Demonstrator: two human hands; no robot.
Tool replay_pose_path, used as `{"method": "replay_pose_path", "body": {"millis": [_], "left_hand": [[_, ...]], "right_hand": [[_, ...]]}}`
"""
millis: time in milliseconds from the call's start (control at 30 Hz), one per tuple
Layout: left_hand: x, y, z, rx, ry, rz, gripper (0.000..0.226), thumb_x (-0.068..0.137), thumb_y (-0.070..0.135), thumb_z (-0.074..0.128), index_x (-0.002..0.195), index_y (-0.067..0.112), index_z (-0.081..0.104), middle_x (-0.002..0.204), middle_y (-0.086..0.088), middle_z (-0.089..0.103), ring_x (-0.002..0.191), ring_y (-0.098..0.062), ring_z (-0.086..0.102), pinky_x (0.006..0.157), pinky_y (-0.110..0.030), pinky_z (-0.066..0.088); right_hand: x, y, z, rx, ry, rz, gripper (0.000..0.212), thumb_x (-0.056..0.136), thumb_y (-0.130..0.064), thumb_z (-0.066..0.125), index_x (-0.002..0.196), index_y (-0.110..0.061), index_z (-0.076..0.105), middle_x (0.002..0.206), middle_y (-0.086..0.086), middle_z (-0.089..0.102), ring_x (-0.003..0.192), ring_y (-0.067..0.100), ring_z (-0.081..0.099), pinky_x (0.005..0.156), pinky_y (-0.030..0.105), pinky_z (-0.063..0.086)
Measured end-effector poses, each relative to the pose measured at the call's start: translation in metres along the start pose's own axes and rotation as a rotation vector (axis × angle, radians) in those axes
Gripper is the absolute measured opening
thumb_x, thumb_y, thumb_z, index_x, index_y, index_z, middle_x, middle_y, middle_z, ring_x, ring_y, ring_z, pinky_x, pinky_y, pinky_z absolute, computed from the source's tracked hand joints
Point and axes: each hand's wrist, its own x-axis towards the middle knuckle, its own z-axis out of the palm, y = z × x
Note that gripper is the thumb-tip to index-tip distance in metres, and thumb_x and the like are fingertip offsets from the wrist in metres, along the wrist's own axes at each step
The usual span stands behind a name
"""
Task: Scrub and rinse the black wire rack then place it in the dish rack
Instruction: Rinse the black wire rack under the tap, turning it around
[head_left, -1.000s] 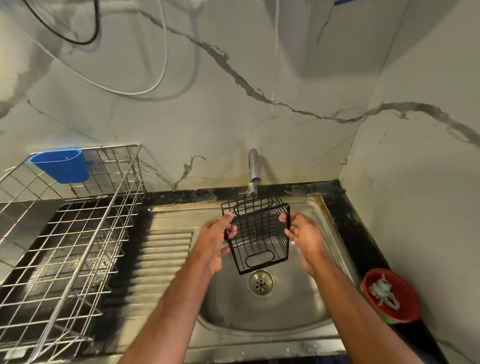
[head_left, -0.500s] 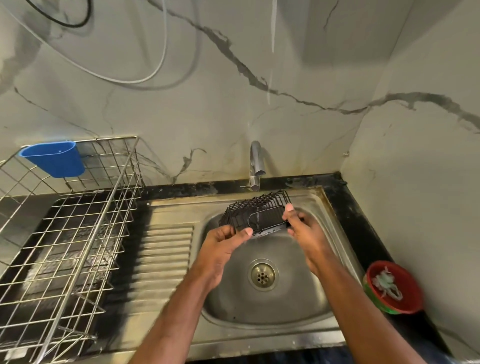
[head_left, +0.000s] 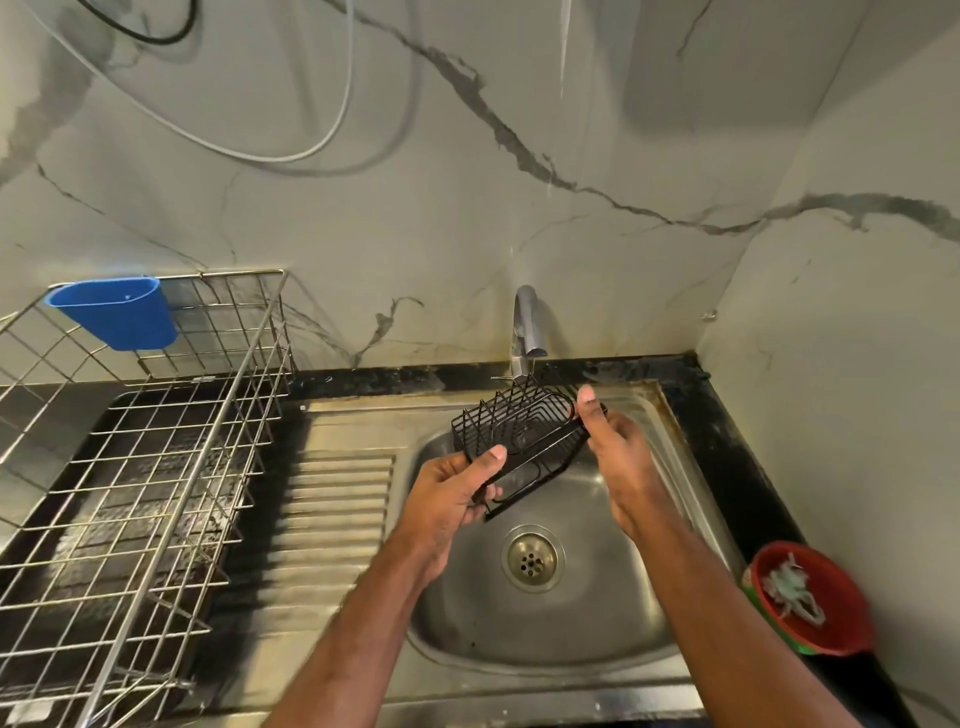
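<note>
The black wire rack (head_left: 519, 441) is held tilted above the sink (head_left: 675, 519) basin, just under the tap (head_left: 527, 327) — the left hand (head_left: 457, 493) grips its near corner, thumb on top, and the right hand (head_left: 618, 452) pinches its far right edge. Well apart to the left stands the dish rack (head_left: 156, 467), a blue cup (head_left: 117, 317) hung on its rim.

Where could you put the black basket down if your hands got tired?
The ribbed drainboard, between the dish rack and the sink bowl, is bare. So is the bowl's bottom around the drain. It is tight at the right edge, where the red bowl sits.
</note>
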Motion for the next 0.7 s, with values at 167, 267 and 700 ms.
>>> {"method": "replay_pose_path", "body": {"millis": [167,267,700], "left_hand": [[-0.001,-0.003,0.001,-0.013,0.026,-0.014,0.034,0.069,0.052,0.079,0.078,0.02,0.068,0.066,0.0,0.065,0.086,-0.021,0.064,0.085,-0.04,0.047],[-0.001,-0.003,0.0,-0.028,0.052,-0.043,0.026,0.079,0.045,0.077,0.08,0.021,0.067,0.067,0.0,0.066,0.083,-0.017,0.067,0.079,-0.034,0.049],[-0.006,0.005,0.002,-0.026,0.214,-0.01,0.032,0.087,0.04,0.073,0.105,0.017,0.063,0.097,0.002,0.069,0.099,-0.017,0.065,0.097,-0.044,0.049]], "right_hand": [[0.008,0.005,0.005,-0.032,-0.01,0.026,0.038,0.085,-0.065,0.059,0.085,-0.027,0.055,0.112,-0.009,0.057,0.119,0.019,0.05,0.11,0.048,0.03],[0.01,0.004,0.012,-0.054,-0.033,0.024,0.06,0.075,-0.076,0.058,0.093,-0.019,0.065,0.118,-0.008,0.064,0.122,0.02,0.052,0.101,0.041,0.031],[0.026,0.007,0.019,-0.138,-0.055,-0.016,0.044,0.089,-0.067,0.052,0.095,-0.029,0.073,0.111,-0.009,0.072,0.118,0.017,0.059,0.11,0.05,0.037]]}}
